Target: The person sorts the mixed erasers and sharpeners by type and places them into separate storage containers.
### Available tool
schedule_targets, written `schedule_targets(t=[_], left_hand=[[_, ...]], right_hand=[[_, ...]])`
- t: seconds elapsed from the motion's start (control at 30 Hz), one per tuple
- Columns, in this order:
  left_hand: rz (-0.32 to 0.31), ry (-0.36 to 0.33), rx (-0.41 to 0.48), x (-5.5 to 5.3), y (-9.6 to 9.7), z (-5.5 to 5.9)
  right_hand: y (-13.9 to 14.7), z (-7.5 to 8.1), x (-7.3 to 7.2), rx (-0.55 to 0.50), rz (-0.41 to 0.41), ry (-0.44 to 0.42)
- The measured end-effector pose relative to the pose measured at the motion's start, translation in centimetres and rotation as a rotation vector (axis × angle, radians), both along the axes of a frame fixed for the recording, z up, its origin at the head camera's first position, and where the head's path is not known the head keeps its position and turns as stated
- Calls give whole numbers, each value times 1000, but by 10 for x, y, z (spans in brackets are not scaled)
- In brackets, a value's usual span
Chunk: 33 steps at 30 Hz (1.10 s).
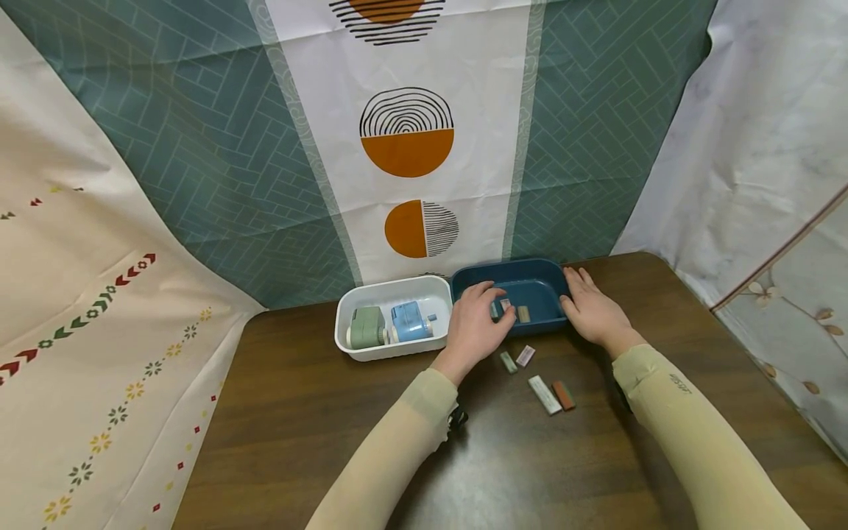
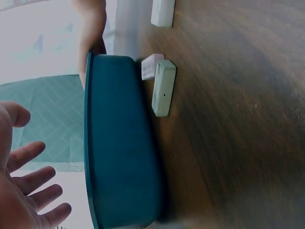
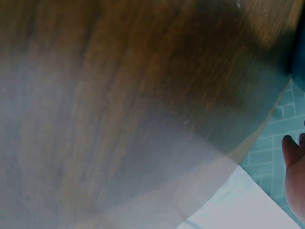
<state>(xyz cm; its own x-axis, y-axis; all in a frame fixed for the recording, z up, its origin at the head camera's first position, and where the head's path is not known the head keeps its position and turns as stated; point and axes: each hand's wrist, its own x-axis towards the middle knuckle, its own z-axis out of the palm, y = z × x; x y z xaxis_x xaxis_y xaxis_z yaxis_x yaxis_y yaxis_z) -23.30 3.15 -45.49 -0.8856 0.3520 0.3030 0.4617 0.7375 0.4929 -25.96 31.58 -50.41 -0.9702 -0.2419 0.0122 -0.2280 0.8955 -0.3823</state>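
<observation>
My left hand (image 1: pixel 478 324) is over the left part of the dark blue bin (image 1: pixel 510 271), its fingers spread and slightly bent. In the left wrist view the fingers (image 2: pixel 35 179) hold nothing. Inside the bin lie a tan eraser-like block (image 1: pixel 523 314) and a pinkish one (image 1: pixel 506 305), partly by the fingers. My right hand (image 1: pixel 595 308) rests with straight fingers against the bin's right end. On the table before the bin are a small green block (image 1: pixel 508 362), a pinkish block (image 1: pixel 525 356), a longer white block (image 1: pixel 545 395) and a red-and-green block (image 1: pixel 564 396).
Left of the bin stands a white tub (image 1: pixel 351 294) holding a green device (image 1: pixel 367 327) and a blue device with a small crank (image 1: pixel 409 322). A patterned cloth (image 1: pixel 424 169) hangs behind the wooden table (image 1: pixel 291 442). A small black object (image 1: pixel 458 417) shows beside the left sleeve.
</observation>
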Motion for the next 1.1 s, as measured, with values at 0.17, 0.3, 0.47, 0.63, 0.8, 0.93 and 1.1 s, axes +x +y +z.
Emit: schedule_targets(t=[0.17,0.3,0.47,0.63,0.8,0.93,1.1], left_hand=[[-13,31,14,4,-3,0],[-10,47,33,7,-5,-3],[-4,46,38,10,-8,-5],[1,44,34,13,-11,-6],[-3,48,37,17,-14,-6],[-14,43,46,21,-17,-7],[-29,8,45,27,-20,-8]], right_hand=[[-1,1,0,0,-2,-1],[-1,1,0,4,-2,-1],[-1,1,0,3,-1,16],[-1,0,-1,5,1,16],[0,0,0,8,2,-5],[-1,1,1,6,3,-8],[-1,0,1,4,3,-12]])
